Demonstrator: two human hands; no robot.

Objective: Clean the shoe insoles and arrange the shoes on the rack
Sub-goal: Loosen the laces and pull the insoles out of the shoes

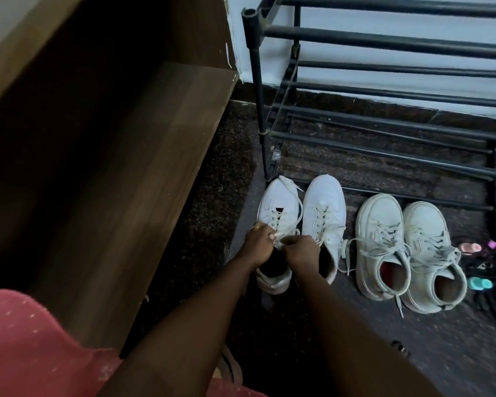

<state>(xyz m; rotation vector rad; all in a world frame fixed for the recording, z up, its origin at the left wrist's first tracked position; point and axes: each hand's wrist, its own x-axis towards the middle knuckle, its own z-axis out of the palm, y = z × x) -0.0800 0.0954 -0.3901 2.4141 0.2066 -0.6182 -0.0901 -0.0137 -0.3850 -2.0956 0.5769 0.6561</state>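
**Both hands at the laces of the leftmost sneaker**

The leftmost white sneaker (275, 204) stands on the dark floor (384, 333), its toe just in front of the shoe rack's left corner post. The left hand (259, 242) has its fingers curled and pinches the laces (278, 222) near the top of the tongue. The right hand (302, 252) is bunched close beside it over the shoe's dark opening, fingers curled round the same laces.

A second white sneaker (324, 207) stands touching the first on its right, toe pointing the same way. Further right, apart from these, stands a pair of pale chunky sneakers (380, 224) with loose laces trailing on the floor.

Behind all four shoes stands the black metal shoe rack (384, 124), its bars bare. A wooden cabinet (112, 167) fills the left side, and small colourful items (470, 247) lie at the far right.
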